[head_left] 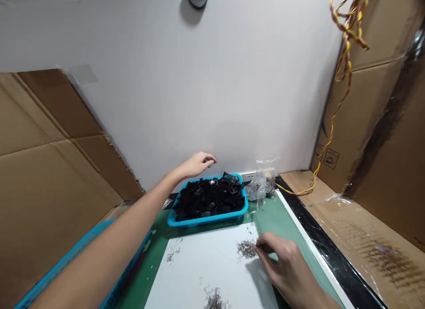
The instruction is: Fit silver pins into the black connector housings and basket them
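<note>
My left hand [198, 164] reaches over the far rim of a blue plastic tray [206, 221], its fingers loosely bent and apart, with nothing seen in them. Heaped in that tray are small black plastic parts [209, 198]. My right hand [282, 258] is at the right edge of a white sheet [212, 256], thumb and forefinger pinched beside a pile of tiny metal pieces [246, 249]. Whatever lies between those fingertips is too small to make out. Another metal pile [215, 299] sits at the sheet's near edge, and a few loose bits [172, 252] lie at its left.
Clear plastic bags [260, 187] stand right of the tray. A second blue container [129, 264] lies at the left, partly behind my left arm. Cardboard panels [49, 136] flank both sides, and a yellow twisted cable [332, 132] hangs at the right. The green mat [265, 220] covers the table.
</note>
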Demonstrator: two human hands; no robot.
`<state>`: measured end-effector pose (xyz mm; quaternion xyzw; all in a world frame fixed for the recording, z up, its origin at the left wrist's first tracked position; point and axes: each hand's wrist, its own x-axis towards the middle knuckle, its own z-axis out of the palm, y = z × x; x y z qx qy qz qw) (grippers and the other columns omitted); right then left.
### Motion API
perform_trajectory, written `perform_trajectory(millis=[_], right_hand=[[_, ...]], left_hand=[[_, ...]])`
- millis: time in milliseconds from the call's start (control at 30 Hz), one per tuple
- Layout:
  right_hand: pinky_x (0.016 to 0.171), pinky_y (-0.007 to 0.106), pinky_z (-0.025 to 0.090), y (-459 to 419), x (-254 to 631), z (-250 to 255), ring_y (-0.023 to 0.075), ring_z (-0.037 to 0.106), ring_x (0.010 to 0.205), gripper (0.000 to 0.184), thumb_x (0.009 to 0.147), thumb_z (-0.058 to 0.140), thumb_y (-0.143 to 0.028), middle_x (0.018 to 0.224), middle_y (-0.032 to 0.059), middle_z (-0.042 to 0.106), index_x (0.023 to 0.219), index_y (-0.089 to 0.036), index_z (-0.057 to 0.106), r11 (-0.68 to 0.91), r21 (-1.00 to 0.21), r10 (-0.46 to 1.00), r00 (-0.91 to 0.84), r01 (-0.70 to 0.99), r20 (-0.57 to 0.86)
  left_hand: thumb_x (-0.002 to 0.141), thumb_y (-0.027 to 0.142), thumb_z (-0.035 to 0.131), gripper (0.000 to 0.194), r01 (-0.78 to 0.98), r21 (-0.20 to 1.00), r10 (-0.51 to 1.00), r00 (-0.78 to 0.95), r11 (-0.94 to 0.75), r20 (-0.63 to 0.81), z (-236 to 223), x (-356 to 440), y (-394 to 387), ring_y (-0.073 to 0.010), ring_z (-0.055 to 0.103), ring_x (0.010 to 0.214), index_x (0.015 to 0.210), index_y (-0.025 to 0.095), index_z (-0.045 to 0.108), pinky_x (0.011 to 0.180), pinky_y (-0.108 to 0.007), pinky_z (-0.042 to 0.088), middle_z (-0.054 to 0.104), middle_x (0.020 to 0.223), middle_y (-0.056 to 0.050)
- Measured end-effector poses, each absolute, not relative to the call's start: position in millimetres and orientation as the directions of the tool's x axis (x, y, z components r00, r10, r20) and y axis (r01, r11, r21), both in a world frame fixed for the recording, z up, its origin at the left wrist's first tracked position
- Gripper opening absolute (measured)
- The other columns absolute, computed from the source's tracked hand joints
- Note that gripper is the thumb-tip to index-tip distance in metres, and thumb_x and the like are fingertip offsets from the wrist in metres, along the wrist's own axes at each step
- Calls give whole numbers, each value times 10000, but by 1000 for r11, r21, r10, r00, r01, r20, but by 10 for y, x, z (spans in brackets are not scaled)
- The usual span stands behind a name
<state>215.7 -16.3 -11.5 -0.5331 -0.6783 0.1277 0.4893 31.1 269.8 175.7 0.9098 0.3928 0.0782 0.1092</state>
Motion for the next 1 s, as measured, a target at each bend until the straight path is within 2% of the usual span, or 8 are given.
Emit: perform_trajectory(millis=[67,167,367,467,667,800,900,1000], right_hand=[[575,240,470,-217,2168,-60,163,645,621,231,1052,508,-259,740,9,655,827,-229,547,368,-707,879,22,604,476],[593,249,467,-297,2187,-3,161,652,632,223,1063,496,-262,747,0,660,850,-231,555,367,-711,894,-15,600,448],[686,271,548,-411,2239,-62,197,746,803,122,1059,519,-294,972,39,748,1096,-254,627,433,-616,852,-75,658,518],[655,265,565,-438,2275,-114,204,765,786,127,1047,531,-305,981,40,765,1108,-266,635,453,-560,828,-95,694,552],[595,236,579,-418,2316,-176,192,783,737,136,1023,556,-294,1010,39,796,1121,-269,646,559,-450,770,-235,696,592],[610,229,579,-401,2290,-257,172,770,705,207,1045,469,-227,950,39,793,1163,-249,638,574,-479,767,-231,665,598],[627,234,573,-407,2281,-268,158,734,657,233,1059,451,-248,863,35,767,1187,-226,645,529,-556,822,-223,641,524],[669,259,571,-419,2275,-184,181,735,717,270,1074,432,-298,858,42,759,1190,-223,663,431,-652,897,-216,624,386]], left_hand=[[959,454,464,432,740,222,772,590,-635,237,1849,-68,2510,-217,702,867,1075,154,752,786,-294,496,785,1018,-93],[961,489,488,420,827,182,833,473,-532,287,1853,-738,2216,-184,671,727,1014,170,757,691,-267,460,775,863,-56],[857,431,575,295,940,72,941,337,-334,-32,1472,-2030,1733,-216,688,783,875,210,768,699,-273,437,782,879,-51],[823,419,585,258,964,51,962,264,-261,-69,1237,-2425,1492,-222,671,764,815,215,744,690,-287,415,769,866,-56],[819,468,593,262,981,45,982,188,-188,11,850,-2569,1312,-179,503,592,830,229,699,587,-299,295,644,701,-22],[819,453,611,249,981,49,981,187,-190,55,724,-2484,1402,-190,466,578,877,220,673,571,-316,256,589,678,-28],[811,395,609,231,977,55,978,200,-204,65,722,-2455,1460,-207,504,593,934,210,669,589,-324,321,605,702,-37],[846,338,533,280,970,66,970,227,-233,90,769,-2461,1500,-254,628,797,1042,193,670,728,-342,447,691,912,-94]])
